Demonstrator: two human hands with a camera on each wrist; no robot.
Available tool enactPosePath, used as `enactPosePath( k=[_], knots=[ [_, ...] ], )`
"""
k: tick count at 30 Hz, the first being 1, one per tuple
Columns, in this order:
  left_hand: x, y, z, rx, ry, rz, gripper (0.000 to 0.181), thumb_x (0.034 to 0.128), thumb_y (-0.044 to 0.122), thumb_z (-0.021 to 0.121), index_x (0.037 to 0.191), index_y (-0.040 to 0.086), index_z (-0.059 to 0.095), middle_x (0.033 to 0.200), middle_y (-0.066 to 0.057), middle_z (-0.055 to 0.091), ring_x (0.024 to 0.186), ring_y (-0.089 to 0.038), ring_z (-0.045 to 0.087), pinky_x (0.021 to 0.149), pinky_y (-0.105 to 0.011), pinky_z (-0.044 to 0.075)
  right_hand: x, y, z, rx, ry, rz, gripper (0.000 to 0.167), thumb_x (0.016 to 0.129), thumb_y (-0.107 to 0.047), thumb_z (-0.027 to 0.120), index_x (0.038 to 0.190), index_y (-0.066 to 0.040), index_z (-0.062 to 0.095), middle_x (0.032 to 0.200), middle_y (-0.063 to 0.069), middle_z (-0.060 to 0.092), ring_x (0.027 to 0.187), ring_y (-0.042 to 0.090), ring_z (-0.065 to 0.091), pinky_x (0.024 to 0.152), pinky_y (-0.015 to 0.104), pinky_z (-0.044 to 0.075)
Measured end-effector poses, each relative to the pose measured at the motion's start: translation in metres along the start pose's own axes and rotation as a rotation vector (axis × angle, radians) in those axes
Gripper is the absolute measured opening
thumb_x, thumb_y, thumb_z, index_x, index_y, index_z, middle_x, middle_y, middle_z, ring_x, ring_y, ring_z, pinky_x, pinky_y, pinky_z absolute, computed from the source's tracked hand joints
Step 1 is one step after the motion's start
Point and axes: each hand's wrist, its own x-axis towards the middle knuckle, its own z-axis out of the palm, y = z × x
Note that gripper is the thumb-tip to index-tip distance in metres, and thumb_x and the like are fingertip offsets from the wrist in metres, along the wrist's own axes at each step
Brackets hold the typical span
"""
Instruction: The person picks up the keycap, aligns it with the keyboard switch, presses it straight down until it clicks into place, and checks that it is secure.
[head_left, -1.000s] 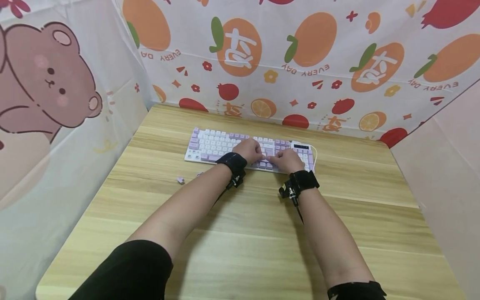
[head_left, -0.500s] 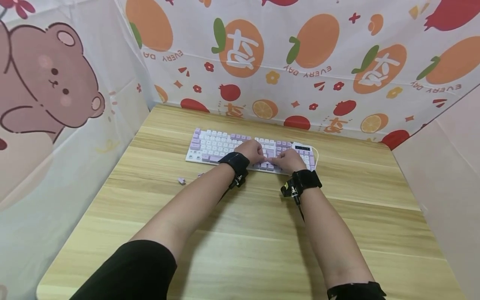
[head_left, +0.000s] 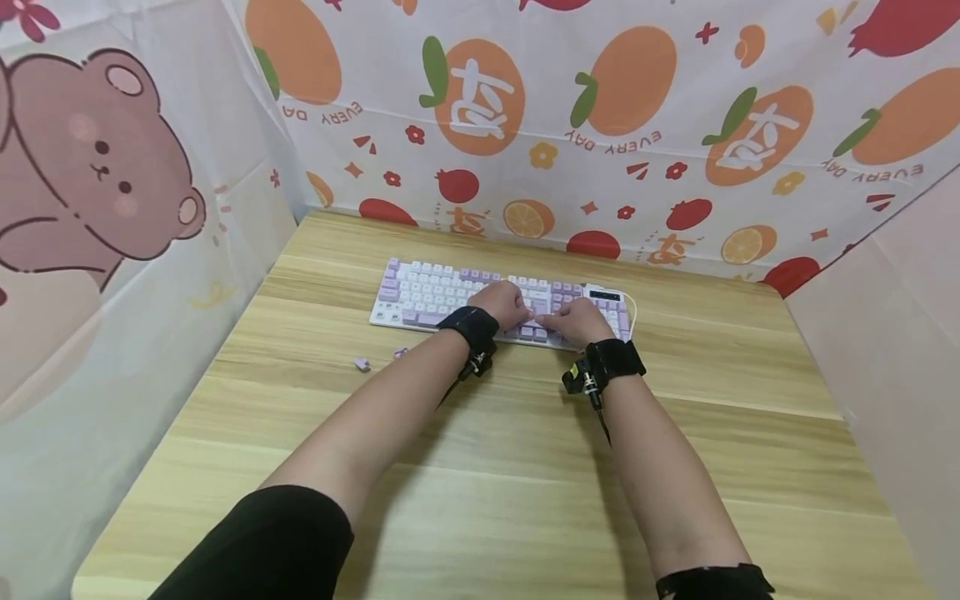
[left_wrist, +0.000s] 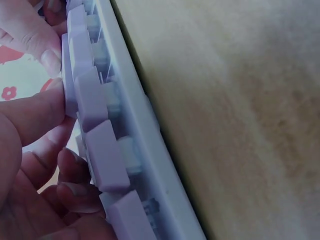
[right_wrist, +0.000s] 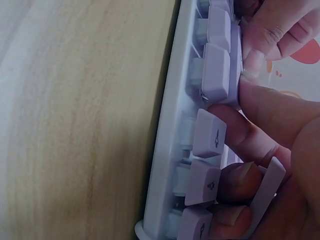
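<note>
A white and lilac keyboard point(head_left: 435, 292) lies near the back of the table. My left hand point(head_left: 501, 304) and right hand point(head_left: 577, 321) meet over its right-centre part. Between thumb and finger, each hand pinches one end of a wide lilac keycap point(left_wrist: 70, 82) in the row above the front row. In the right wrist view, the right thumb lies on that keycap's point(right_wrist: 235, 65) near end and a fingertip sits at its edge. Another flat lilac piece point(right_wrist: 267, 190) shows among the right hand's lower fingers; whether they hold it, I cannot tell.
Two small loose lilac pieces, apparently keycaps, lie on the wooden table: one keycap point(head_left: 362, 364) at left, another keycap point(head_left: 401, 352) beside my left forearm. A pale cable point(head_left: 633, 308) loops at the keyboard's right end. Printed cloth point(head_left: 555, 142) hangs behind the table.
Both hands stay at the same spot on the keyboard with only slight finger movement. The head view has shifted a little.
</note>
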Motion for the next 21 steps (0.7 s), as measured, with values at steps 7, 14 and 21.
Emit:
enactPosePath(
  k=[7,14,21],
  knots=[
    [-0.0070,0.0043,-0.0003,0.023,0.009,-0.015,0.037,0.0928,0.037,0.067,0.066,0.012,0.061,0.063,0.002,0.055,0.059,-0.015,0.051,0.053,-0.029,0.039,0.0010,0.0024,0.0022,0.018,0.006,-0.018,0.052,0.090,-0.046,0.069,0.057,-0.011,0.049,0.051,-0.004,0.037,0.048,0.012,0.037,0.048,0.027,0.029],
    [-0.0068,0.0035,0.0052,0.130,0.041,0.025,0.035,0.0900,0.042,0.070,0.069,0.014,0.062,0.065,0.004,0.057,0.059,-0.014,0.052,0.052,-0.030,0.041,0.0016,0.0088,0.0061,-0.052,0.069,-0.078,0.051,0.086,-0.047,0.072,0.058,-0.011,0.049,0.053,-0.004,0.038,0.051,0.013,0.039,0.048,0.027,0.030],
    [-0.0050,0.0058,0.0028,0.239,0.061,0.044,0.034,0.0891,0.045,0.070,0.076,0.014,0.064,0.072,0.001,0.064,0.063,-0.016,0.057,0.055,-0.032,0.046,0.0063,0.0075,0.0060,-0.077,0.090,-0.083,0.052,0.085,-0.046,0.074,0.058,-0.011,0.046,0.053,-0.003,0.036,0.049,0.014,0.037,0.048,0.028,0.028]
  ],
)
